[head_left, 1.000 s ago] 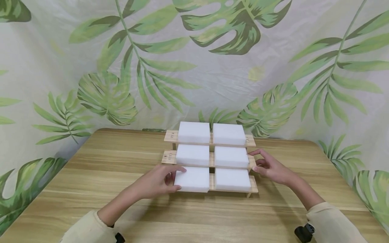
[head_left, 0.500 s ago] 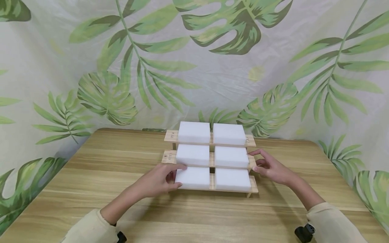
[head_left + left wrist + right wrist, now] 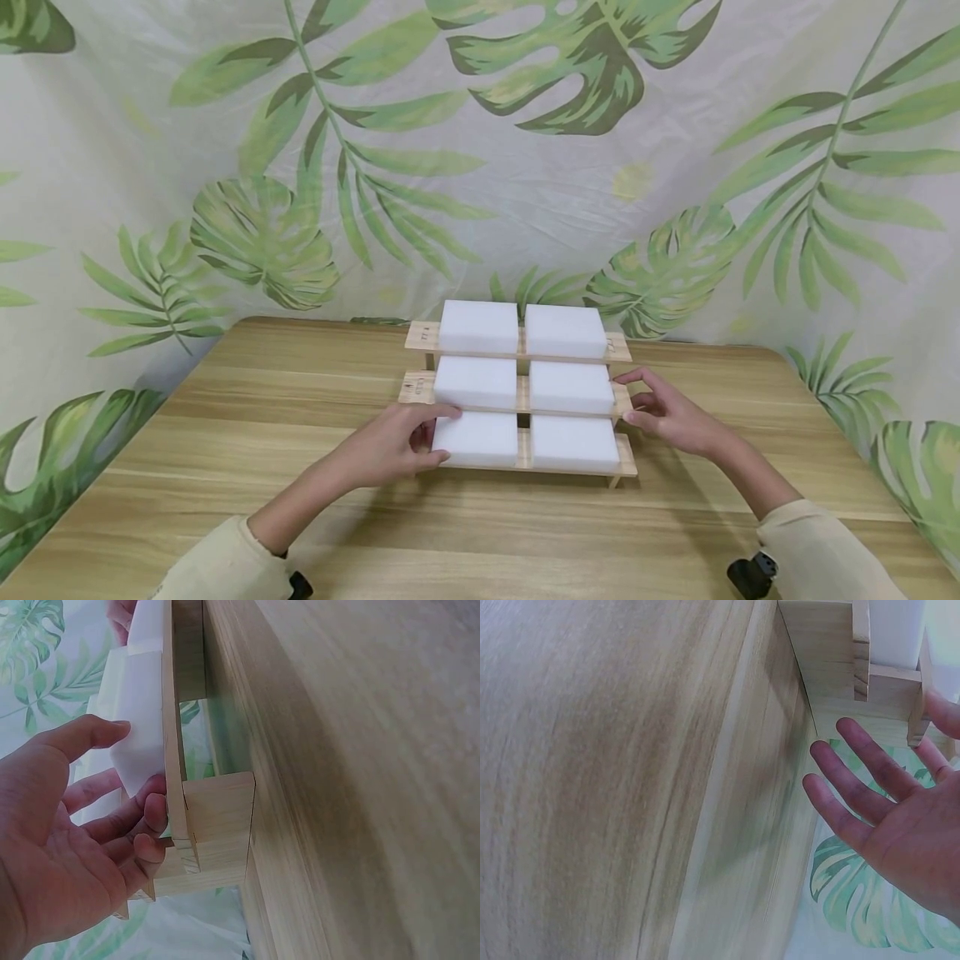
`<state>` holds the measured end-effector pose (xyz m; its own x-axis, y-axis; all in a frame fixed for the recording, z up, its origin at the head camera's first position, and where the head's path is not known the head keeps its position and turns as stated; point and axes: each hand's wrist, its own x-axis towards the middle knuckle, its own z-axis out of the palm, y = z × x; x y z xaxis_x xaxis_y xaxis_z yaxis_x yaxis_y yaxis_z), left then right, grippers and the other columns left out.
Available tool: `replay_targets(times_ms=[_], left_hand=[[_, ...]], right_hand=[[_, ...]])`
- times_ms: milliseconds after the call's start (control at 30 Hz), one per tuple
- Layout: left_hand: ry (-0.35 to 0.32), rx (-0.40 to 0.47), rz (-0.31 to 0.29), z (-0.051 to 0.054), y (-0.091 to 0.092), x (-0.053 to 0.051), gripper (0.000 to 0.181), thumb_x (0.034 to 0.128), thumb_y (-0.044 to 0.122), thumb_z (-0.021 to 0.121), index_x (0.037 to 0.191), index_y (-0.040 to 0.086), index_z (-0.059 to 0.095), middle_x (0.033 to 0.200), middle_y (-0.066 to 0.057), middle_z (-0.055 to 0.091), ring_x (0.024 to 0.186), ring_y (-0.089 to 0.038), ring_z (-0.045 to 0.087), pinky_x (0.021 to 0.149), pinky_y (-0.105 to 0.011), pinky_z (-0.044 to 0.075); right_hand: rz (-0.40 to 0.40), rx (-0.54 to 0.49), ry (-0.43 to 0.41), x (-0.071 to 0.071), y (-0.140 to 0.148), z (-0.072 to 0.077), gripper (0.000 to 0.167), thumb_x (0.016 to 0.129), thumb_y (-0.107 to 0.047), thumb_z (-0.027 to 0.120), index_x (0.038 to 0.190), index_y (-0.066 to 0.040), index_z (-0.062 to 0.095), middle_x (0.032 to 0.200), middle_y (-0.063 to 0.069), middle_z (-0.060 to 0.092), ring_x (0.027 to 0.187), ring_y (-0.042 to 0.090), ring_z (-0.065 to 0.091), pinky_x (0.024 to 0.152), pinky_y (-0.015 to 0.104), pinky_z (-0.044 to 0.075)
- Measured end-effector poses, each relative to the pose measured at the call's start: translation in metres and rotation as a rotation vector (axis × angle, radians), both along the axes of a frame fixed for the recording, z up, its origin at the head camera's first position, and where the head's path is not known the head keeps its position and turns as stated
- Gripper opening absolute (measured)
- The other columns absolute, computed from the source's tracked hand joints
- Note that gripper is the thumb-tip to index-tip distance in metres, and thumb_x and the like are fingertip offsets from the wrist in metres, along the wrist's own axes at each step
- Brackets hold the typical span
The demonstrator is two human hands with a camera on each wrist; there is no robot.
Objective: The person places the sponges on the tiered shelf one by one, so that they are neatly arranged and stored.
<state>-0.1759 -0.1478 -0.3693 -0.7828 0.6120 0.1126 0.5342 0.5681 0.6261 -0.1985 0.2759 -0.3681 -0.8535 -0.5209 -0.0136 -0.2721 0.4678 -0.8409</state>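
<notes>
A three-tiered wooden display stand [image 3: 417,388] stands on the table, with two white foam blocks side by side on every tier. My left hand [image 3: 386,446] holds the left end of the front-left foam block [image 3: 480,437], thumb at its front corner and index finger at its back corner. In the left wrist view, the thumb touches that foam block [image 3: 144,712] while the other fingers curl by the shelf's end. My right hand [image 3: 678,421] pinches the right end of the middle tier between thumb and index finger; the right wrist view shows its other fingers [image 3: 847,799] extended.
The wood-grain table [image 3: 300,367] reaches back to a leaf-patterned cloth [image 3: 540,200]. The front-right foam block [image 3: 573,443] sits beside the held one, a narrow gap between them. Black wrist devices [image 3: 752,575] show at the cream sleeves.
The front-left foam block has slid slightly backward, so its front edge no longer overhangs the lowest tier. My left hand shifted a little with it. The right hand has stayed still.
</notes>
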Motion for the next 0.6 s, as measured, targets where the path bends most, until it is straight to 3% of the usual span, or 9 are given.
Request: replay_targets(times_ms=[367,600], left_hand=[[0.023,-0.002,-0.004,0.001,-0.001,0.001,0.042,0.0893,0.012,0.080,0.129,0.005,0.067,0.076,0.001,0.058,0.068,-0.010,0.051,0.060,-0.022,0.044],[0.003,0.043,-0.042,0.005,-0.011,0.004,0.049,0.0894,0.013,0.081,0.134,0.006,0.062,0.080,-0.001,0.059,0.071,-0.014,0.053,0.063,-0.024,0.046]], right_hand=[[0.011,0.017,0.043,0.002,0.000,0.001,0.045,0.105,-0.007,0.059,0.142,0.005,0.037,0.130,0.033,0.058,0.114,0.041,0.065,0.085,0.039,0.056],[-0.032,0.146,0.107,0.006,0.002,0.005,0.052,0.105,-0.019,0.062,0.151,-0.004,0.043,0.138,0.028,0.058,0.119,0.042,0.063,0.091,0.052,0.055]])
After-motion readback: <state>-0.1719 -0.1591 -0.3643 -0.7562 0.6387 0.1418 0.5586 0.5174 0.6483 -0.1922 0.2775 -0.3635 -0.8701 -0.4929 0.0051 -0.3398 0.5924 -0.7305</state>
